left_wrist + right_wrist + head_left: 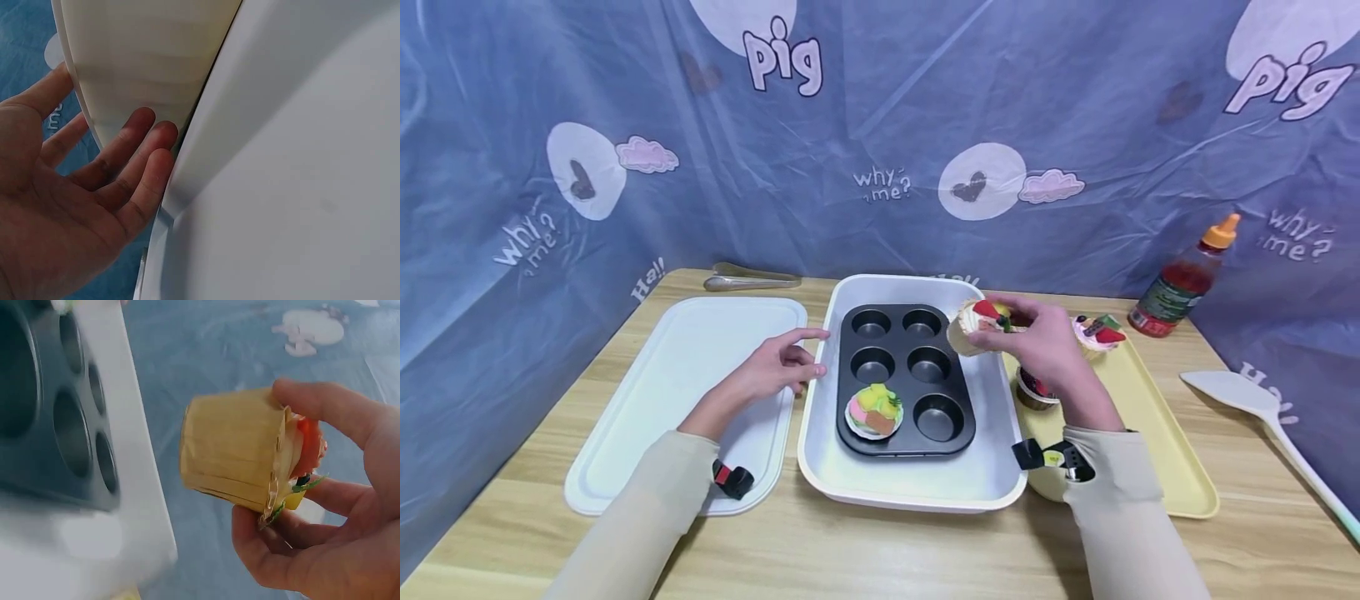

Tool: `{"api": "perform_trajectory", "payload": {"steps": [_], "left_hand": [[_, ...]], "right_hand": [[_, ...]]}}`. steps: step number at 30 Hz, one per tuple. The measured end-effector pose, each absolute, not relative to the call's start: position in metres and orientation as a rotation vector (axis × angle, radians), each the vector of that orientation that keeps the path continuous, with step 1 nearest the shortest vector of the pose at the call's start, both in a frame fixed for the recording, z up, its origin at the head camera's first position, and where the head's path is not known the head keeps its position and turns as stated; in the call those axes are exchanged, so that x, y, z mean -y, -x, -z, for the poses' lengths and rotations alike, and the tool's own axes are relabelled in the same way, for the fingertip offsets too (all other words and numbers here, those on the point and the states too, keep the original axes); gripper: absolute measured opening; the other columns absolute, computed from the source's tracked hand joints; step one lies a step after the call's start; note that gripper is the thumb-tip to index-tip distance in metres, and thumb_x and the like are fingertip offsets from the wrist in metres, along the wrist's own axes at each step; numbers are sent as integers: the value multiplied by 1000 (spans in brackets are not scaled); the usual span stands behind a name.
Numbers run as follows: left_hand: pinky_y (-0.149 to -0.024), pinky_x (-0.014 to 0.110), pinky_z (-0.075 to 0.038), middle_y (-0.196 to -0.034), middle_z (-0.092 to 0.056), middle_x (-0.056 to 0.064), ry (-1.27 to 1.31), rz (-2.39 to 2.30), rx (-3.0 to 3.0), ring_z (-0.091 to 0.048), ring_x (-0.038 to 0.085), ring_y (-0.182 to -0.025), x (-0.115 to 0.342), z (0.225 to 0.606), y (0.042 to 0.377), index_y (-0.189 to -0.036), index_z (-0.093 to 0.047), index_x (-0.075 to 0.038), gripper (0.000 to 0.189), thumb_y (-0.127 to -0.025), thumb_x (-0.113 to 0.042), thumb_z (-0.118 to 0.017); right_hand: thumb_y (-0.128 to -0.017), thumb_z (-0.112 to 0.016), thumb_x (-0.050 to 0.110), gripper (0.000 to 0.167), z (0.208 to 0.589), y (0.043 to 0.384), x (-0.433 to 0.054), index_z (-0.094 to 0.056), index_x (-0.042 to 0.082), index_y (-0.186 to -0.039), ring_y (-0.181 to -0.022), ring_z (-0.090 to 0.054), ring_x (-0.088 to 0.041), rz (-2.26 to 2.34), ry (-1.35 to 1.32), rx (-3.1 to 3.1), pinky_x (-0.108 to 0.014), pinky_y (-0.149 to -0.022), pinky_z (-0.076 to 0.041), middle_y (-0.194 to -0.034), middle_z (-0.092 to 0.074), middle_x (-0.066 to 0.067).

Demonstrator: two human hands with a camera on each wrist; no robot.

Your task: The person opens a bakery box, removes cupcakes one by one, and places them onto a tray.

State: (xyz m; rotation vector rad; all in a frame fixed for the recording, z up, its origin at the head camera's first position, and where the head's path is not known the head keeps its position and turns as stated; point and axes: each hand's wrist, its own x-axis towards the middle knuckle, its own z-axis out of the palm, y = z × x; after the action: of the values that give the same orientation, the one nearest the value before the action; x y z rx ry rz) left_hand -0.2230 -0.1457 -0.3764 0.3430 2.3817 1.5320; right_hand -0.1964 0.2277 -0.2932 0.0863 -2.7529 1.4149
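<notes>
My right hand (1037,333) grips a cupcake (234,447) by the edge of its tan paper cup, thumb on one side and fingers on the other. White cream, a red strawberry piece and yellow fruit top it. In the head view it is tilted over the right rim of a white basin (816,467), beside the dark muffin pan (895,333). One cupcake (874,411) with colourful topping sits in the pan's near left cup; the other cups are bare. My left hand (778,364) holds nothing, its fingers loosely bent and fingertips right at the basin's left rim.
A white tray (677,400) lies left, tongs (752,282) behind it. On the yellow tray (1150,442) at right stand a chocolate-coloured cupcake (1036,390) and a pink-topped cupcake (1097,335). Farther right are a red sauce bottle (1180,283) and a white long-handled spoon (1247,396).
</notes>
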Motion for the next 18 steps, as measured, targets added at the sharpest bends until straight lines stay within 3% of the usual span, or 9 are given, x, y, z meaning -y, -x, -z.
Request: {"api": "perform_trajectory", "payload": {"steps": [3, 7, 11, 15, 18], "left_hand": [[-65, 31, -58, -102, -69, 15, -362, -1535, -2384, -64, 19, -71, 145, 377, 223, -147, -50, -13, 56, -95, -16, -72], [-65, 31, -58, -102, -68, 15, -386, -1521, -2399, -64, 19, -73, 146, 378, 222, -147, -50, -12, 56, -95, -16, -71], [-66, 31, -58, -102, -67, 14, -402, -1511, -2418, -63, 21, -75, 145, 377, 222, -146, -52, -14, 54, -95, -15, -71], [-65, 31, -58, -100, -66, 14, -434, -1519, -2429, -62, 22, -73, 145, 376, 221, -146, -52, -11, 54, -95, -13, -71], [-65, 32, -58, -99, -66, 14, -453, -1527, -2429, -61, 22, -71, 146, 375, 220, -146, -52, -8, 54, -95, -13, -70]], "right_hand": [[-81, -85, 38, 74, 291, 195, -244, -57, 12, -144, -127, -54, -33, -1346, -32, 2767, -36, -96, -48, -141, -59, -17], [-81, -85, 37, 74, 291, 193, -267, -56, 8, -144, -118, -56, -28, -1277, 25, 2759, -24, -87, -50, -133, -62, -18], [-79, -87, 37, 71, 293, 191, -294, -61, 8, -139, -92, -57, -10, -1209, 55, 2763, -17, -69, -47, -105, -68, 1], [-79, -87, 37, 71, 297, 192, -319, -60, 6, -138, -81, -54, 0, -1239, 89, 2805, -21, -70, -46, -89, -61, 22], [-80, -86, 37, 74, 301, 191, -335, -56, 4, -139, -86, -53, -1, -1278, 146, 2830, -23, -76, -43, -92, -58, 24]]}}
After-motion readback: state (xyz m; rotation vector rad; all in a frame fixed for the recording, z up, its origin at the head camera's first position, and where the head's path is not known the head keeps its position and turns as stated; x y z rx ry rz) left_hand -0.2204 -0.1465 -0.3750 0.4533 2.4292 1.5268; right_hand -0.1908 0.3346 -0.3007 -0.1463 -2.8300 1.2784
